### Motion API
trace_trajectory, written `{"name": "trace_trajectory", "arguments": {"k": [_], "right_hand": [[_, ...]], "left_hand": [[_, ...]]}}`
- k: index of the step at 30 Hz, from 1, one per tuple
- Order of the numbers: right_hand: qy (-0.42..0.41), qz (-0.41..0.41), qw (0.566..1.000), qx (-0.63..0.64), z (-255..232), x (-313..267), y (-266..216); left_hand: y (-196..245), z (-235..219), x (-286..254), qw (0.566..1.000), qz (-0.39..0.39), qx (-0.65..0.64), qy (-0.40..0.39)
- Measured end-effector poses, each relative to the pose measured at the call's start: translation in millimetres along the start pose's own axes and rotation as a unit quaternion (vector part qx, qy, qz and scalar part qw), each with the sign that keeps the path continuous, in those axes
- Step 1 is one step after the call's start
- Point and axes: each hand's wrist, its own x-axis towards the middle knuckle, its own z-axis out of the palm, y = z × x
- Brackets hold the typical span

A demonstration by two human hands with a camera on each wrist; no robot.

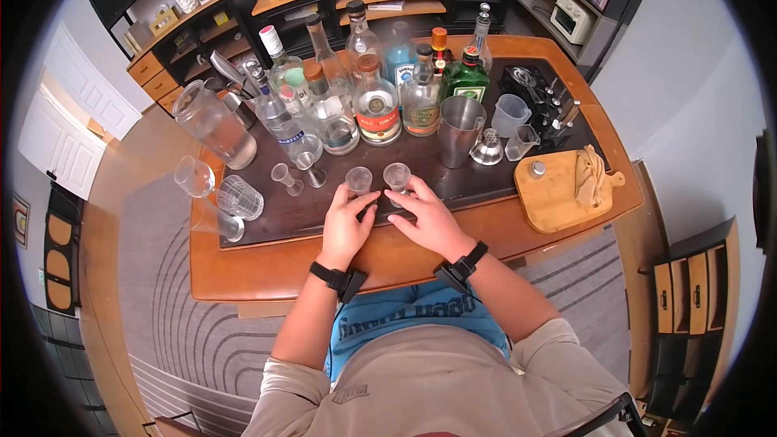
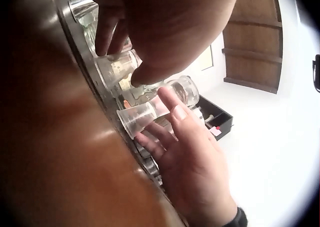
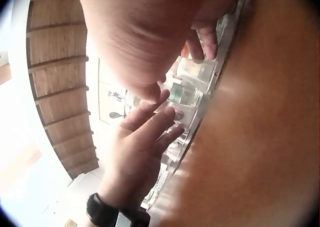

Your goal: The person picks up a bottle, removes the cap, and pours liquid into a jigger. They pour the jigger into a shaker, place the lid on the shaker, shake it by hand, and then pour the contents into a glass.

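Note:
Two small clear cups stand side by side on the dark mat, the left cup (image 1: 358, 179) and the right cup (image 1: 396, 176). My left hand (image 1: 348, 226) is at the near side of the left cup, its relaxed fingers spread around it and the thumb apart. Likewise my right hand (image 1: 433, 221) has loosely extended fingers at the right cup, also visible in the left wrist view as a ribbed cup (image 2: 136, 119) beside the right hand (image 2: 195, 172). In the right wrist view the left hand (image 3: 137, 154) has its fingertips against a cup (image 3: 184, 115).
Behind the cups stand several bottles (image 1: 378, 105) and a metal shaker (image 1: 460, 133). To the left are two jiggers (image 1: 311, 170), a pitcher (image 1: 214, 125) and glasses (image 1: 240, 197). A wooden board (image 1: 558, 198) with a cloth (image 1: 591, 178) lies at the right.

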Motion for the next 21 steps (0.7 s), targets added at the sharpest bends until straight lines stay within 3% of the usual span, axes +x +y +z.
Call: {"name": "trace_trajectory", "arguments": {"k": [8,9,16,21], "right_hand": [[0.025,0.025,0.999,0.023,-50.1,-14.2,-23.1],[0.027,0.027,0.999,0.018,-62.1,-17.0,-25.6],[0.048,0.08,0.99,-0.107,-158.6,-21.3,-47.2],[0.061,0.025,0.977,-0.201,-205.3,-0.2,-23.9]], "left_hand": [[32.4,-19.3,22.8,0.999,0.046,-0.013,0.002],[40.8,-23.7,27.4,0.999,0.025,-0.035,-0.006],[77.1,-45.7,76.6,0.998,0.05,-0.004,-0.044],[84.2,-33.0,117.6,0.991,0.077,0.082,-0.07]]}}
